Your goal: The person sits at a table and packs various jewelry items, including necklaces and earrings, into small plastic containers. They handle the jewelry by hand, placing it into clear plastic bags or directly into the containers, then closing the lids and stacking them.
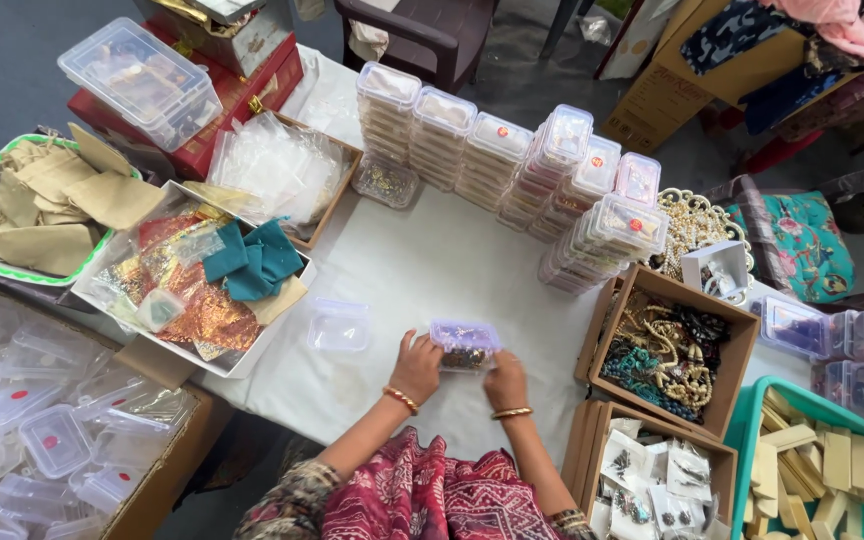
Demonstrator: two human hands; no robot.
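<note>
Head view, hands: the left hand (416, 366) and right hand (503, 378) hold one small clear plastic box (464, 344) between them, each grip closed on one end of it
Box position: just above the white surface (432, 260), near the person, at the middle of the scene; dark and gold pieces show through its walls
Empty box: a clear lidded box (339, 325) lies on the surface just left of the left hand, apart from it
Stacks: rows of filled clear boxes (512, 165) stand at the far side
Right cartons: a brown carton (668, 352) holds tangled beaded jewellery; a nearer carton (652, 480) holds small packets
Teal bin: teal bin (820, 460) with pale wooden blocks, near right
Left tray: white tray (192, 280) with gold foil pieces and teal cloth
Basket: green-rimmed basket (37, 205) with beige cloth pouches, far left
</note>
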